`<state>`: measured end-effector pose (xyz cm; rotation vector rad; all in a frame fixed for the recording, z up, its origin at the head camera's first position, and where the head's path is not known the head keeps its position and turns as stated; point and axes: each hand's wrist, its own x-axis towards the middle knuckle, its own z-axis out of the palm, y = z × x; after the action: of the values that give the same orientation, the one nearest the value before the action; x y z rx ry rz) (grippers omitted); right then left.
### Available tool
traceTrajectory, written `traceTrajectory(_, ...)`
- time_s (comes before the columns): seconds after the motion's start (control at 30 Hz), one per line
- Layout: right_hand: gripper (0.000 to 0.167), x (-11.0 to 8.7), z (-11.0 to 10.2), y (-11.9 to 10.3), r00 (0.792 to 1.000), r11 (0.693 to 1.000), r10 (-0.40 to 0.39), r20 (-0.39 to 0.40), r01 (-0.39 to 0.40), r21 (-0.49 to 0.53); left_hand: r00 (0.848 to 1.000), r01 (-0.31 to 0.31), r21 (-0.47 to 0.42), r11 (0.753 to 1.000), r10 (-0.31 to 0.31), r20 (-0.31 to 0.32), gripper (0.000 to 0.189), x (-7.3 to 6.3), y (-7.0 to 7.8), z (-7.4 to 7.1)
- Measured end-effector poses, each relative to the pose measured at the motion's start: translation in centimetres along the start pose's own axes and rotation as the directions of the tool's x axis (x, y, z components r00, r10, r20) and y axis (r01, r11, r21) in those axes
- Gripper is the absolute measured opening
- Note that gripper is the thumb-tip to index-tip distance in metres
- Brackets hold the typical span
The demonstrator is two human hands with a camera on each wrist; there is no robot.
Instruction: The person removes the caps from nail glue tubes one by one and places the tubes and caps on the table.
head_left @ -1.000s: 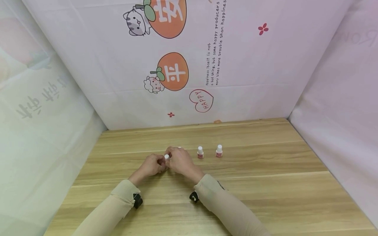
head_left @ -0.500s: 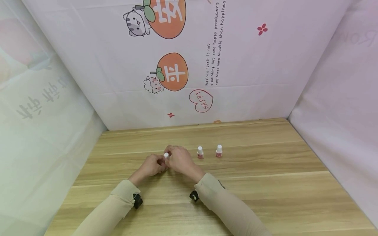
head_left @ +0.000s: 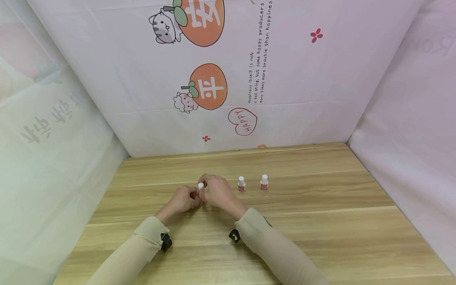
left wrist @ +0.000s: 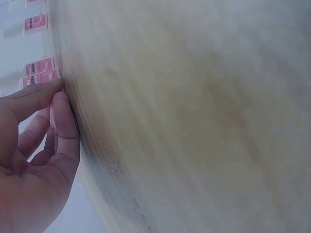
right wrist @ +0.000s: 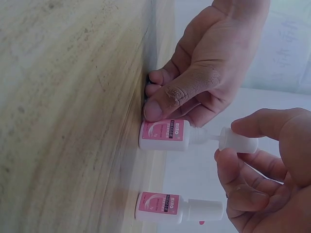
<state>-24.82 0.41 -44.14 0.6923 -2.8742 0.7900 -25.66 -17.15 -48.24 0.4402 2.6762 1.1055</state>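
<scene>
In the right wrist view, a small nail glue bottle [right wrist: 165,135] with a pink label stands upright on the table. My left hand [head_left: 182,200] holds its lower body between thumb and fingers, low against the wood. My right hand [head_left: 217,192] pinches the white cap [right wrist: 239,141], which is lifted off the neck; a thin stem shows between cap and bottle. From the head, the cap's top peeks out between both hands while most of the bottle is hidden. A second, capped bottle [right wrist: 160,208] stands beside it, covered by my right hand in the head view.
Two more capped bottles [head_left: 242,184] [head_left: 264,182] stand in a row to the right of my hands. The wooden table [head_left: 320,237] ends at a printed white cloth backdrop [head_left: 285,118], with white cloth at both sides.
My right hand has risen slightly with the white cap, which has come up off the bottle. It now covers the bottle top seen behind it earlier. The left hand stays put.
</scene>
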Motion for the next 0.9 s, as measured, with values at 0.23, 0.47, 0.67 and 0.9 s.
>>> traceTrajectory(0.23, 0.024, 0.1, 0.0, 0.2, 0.999, 0.999, 0.029, -0.016, -0.029, 0.034, 1.0, 0.02, 0.003, 1.0, -0.02, 0.005, 0.016, 0.0, 0.0, 0.0)
traceTrajectory(0.47, 0.026, 0.1, -0.2, 0.3, 0.999, 0.999, 0.022, -0.041, -0.021, 0.038, 1.0, 0.026, 0.028, 0.999, -0.026, -0.014, 0.018, 0.1, -0.2, 0.1)
traceTrajectory(0.67, 0.021, 0.0, -0.5, 0.5, 0.998, 0.995, 0.034, -0.057, -0.029, 0.091, 0.999, 0.034, 0.02, 0.999, -0.034, -0.002, 0.017, 0.1, -0.4, 0.1)
traceTrajectory(0.9, 0.013, 0.1, -0.5, 1.0, 0.995, 0.991, 0.058, -0.087, -0.047, 0.128, 1.0, 0.008, 0.023, 1.0, -0.008, -0.001, 0.018, -0.2, -0.5, -0.4)
